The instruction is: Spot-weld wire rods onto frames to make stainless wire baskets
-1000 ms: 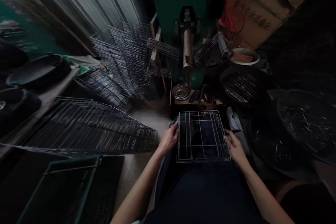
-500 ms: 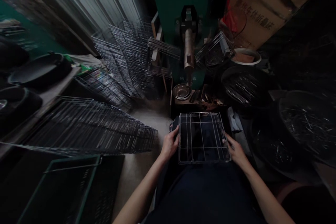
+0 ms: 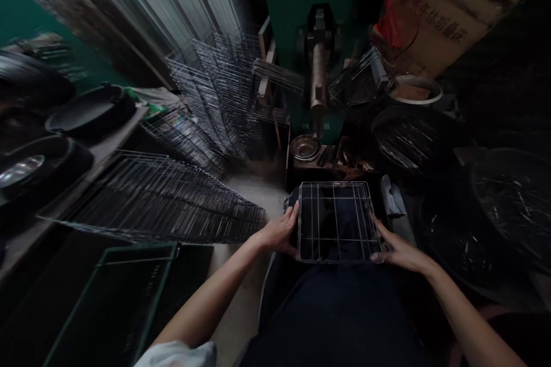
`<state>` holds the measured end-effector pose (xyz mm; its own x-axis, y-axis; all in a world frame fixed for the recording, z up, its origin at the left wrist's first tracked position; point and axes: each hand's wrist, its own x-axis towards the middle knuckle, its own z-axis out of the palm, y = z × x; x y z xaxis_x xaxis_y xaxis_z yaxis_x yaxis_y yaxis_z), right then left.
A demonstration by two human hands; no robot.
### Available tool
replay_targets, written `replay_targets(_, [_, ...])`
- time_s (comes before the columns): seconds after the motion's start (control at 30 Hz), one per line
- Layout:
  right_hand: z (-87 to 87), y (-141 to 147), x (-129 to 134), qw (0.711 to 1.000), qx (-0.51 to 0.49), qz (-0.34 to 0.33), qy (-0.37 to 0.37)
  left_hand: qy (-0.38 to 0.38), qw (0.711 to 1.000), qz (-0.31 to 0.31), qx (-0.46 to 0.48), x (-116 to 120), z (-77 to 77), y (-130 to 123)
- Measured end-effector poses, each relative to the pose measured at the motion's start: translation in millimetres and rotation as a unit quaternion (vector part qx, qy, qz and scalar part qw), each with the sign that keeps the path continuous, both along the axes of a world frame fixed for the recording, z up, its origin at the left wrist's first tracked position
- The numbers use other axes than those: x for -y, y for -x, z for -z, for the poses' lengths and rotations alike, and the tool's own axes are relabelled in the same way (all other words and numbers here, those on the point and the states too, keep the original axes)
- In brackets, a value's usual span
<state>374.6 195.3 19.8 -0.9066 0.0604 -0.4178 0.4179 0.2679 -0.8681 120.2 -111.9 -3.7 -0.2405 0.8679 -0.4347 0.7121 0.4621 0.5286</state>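
A rectangular metal wire rack (image 3: 338, 239) lies level over my lap, with a second layer of wires visible along its edges. My left hand (image 3: 282, 232) grips its left side, fingers towards the far end and thumb by the near corner. On the opposite side my right hand (image 3: 395, 248) holds the right edge, its thumb close to the near right corner. Beyond the rack, a green machine (image 3: 284, 17) carries a thick metal rod (image 3: 319, 71) that points down above small round metal dishes (image 3: 305, 148).
Stacked wire racks (image 3: 185, 200) lean at my left, with more stacks (image 3: 215, 92) behind. Black pans (image 3: 92, 109) rest on a bench at far left. Dark tubs of metal wire pieces (image 3: 404, 140) stand at right, below a cardboard box (image 3: 447, 17).
The view has turned slightly left, shifting the surroundings rightward. Both hands have changed their hold on the rack, with thumbs now nearer its front corners.
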Motion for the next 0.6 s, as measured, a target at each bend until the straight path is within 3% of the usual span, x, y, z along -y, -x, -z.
replay_targets(0.1, [9.0,0,0,0.999,0.022,0.01,0.042,0.011,1.0,0.001,-0.016,-2,-2.2,-1])
replay_targets(0.17, [11.0,-2,0,0.999,0.025,-0.006,0.02,0.004,1.0,0.013,0.011,2,-16.4,9])
replay_targets(0.3, [6.7,-13,5,0.998,-0.016,-0.038,-0.054,-0.027,0.997,-0.004,0.077,-2,-78.8,52])
replay_targets(0.37, [4.0,-19,12,0.995,-0.03,-0.042,-0.086,-0.098,0.993,-0.033,0.053,-21,-116.1,68])
replay_targets(0.47, [4.3,-29,25,0.989,-0.038,-0.024,-0.138,-0.154,0.985,0.031,0.071,-70,-160.0,65])
replay_targets(0.6, [11.4,-43,44,0.981,-0.075,0.014,-0.176,-0.12,0.979,0.146,0.077,-130,-184.1,24])
